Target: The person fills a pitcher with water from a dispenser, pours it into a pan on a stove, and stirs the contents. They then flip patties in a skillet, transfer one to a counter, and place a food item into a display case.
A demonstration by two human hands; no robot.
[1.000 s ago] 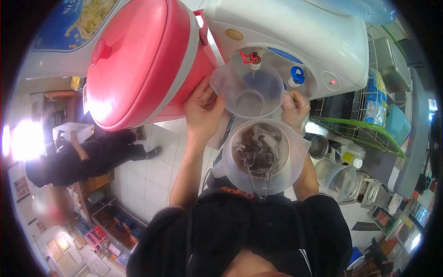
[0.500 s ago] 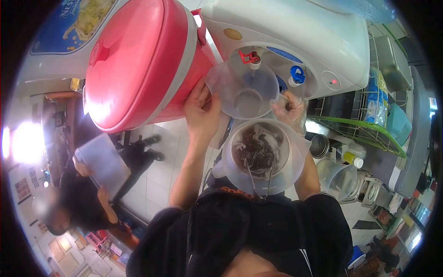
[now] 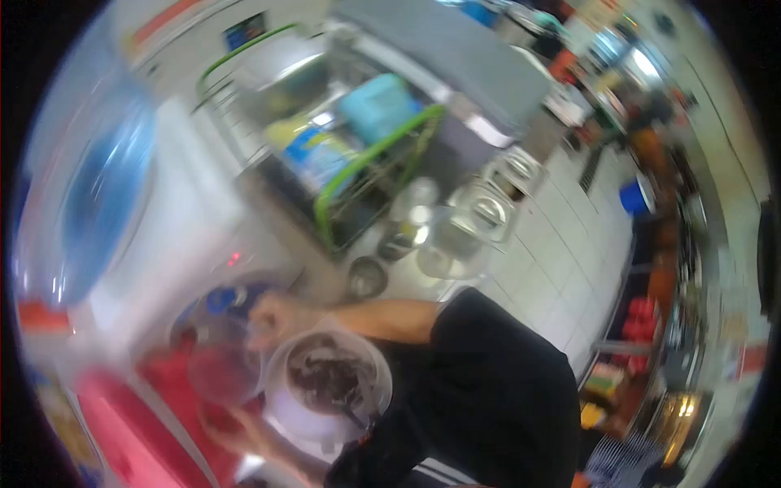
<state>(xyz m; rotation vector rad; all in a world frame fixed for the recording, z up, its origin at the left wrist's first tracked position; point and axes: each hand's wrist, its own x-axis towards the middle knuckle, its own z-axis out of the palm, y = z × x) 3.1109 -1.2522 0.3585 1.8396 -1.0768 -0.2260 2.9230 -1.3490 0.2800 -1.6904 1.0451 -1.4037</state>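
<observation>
Crowding the clear container are the white dispenser with its blue tap close by the right hand and the red cooler beside the left hand, while the green-edged wire rack and metal bowl lie farther off. The container's mouth seems to face upward, its long axis running roughly away from the camera, just beside the pitcher of dark liquid. The right hand's fingers bend at its rim and the left's spread along its opposite side, but blur hides how firmly either grips.
</observation>
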